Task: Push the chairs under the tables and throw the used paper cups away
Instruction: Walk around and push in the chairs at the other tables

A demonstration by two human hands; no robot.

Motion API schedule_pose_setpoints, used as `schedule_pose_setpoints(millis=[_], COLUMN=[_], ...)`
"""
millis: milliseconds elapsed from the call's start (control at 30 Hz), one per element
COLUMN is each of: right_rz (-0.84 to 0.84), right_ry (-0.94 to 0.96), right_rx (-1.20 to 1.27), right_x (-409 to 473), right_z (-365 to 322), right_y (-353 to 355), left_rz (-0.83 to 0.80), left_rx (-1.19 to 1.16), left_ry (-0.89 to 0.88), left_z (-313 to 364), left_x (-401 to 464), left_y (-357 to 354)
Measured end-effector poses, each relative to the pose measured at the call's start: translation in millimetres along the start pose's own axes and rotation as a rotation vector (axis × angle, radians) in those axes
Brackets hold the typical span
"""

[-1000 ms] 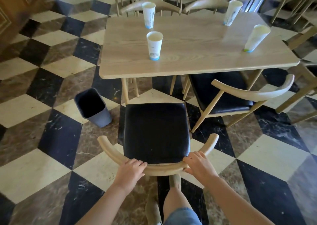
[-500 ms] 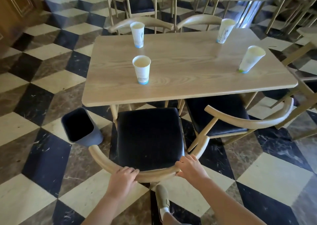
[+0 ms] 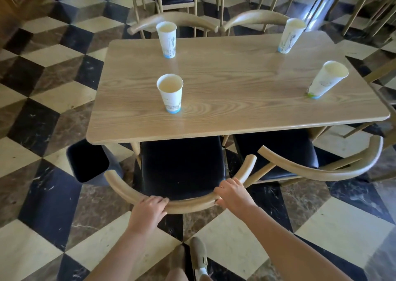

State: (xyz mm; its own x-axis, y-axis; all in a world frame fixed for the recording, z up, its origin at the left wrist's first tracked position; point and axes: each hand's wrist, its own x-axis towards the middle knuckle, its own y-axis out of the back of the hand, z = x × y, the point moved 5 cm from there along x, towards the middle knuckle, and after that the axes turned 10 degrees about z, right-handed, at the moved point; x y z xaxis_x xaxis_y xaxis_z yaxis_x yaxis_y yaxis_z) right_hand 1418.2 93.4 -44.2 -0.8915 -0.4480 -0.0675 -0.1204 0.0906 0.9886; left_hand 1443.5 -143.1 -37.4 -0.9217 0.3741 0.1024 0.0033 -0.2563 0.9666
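- So, the floor (image 3: 51,197) under you is made of black, cream and brown squares
- Your wooden table (image 3: 240,100) is the biggest thing on it, with its top bare but for four paper cups
- Your near chair (image 3: 182,167) has a black seat and a curved wooden back, and the front part of its seat is under the table edge while the back part sticks out toward you
- Next to it on your right, a second chair (image 3: 321,169) is turned at an angle, with its seat partly under the table
- Two more chairs (image 3: 175,19) stand at the far side, with their curved backs close to the table edge
- Your dark bin (image 3: 90,163) sits on the floor by the near left table corner, just beside the near chair, with its mouth open toward you
- Your left hand (image 3: 147,212) is wrapped around the curved back of the near chair
- Your right hand (image 3: 233,193) grips the same curved back, further to the right
- Your nearest cup (image 3: 170,93) stands upright near the left front of the table
- One cup (image 3: 167,39) stands at the far left, one cup (image 3: 291,35) at the far right, and one cup (image 3: 325,79) near the right edge
- Your shoe (image 3: 199,257) shows at the bottom, behind the chair
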Motion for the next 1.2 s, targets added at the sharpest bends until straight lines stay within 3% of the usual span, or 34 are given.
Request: schedule_pose_setpoints(millis=[500, 767, 1200], right_rz=[-0.069, -0.046, 0.224], right_ry=[-0.018, -0.149, -0.385], right_rx=[0.015, -0.041, -0.107], right_x=[49, 32, -18], right_z=[15, -3, -28], right_y=[4, 13, 121], left_rz=[0.009, -0.145, 0.089], left_rx=[0.020, 0.076, 0.040], left_ry=[-0.040, 0.041, -0.285], left_z=[-26, -17, 87], left_x=[42, 44, 91], left_y=[1, 4, 92])
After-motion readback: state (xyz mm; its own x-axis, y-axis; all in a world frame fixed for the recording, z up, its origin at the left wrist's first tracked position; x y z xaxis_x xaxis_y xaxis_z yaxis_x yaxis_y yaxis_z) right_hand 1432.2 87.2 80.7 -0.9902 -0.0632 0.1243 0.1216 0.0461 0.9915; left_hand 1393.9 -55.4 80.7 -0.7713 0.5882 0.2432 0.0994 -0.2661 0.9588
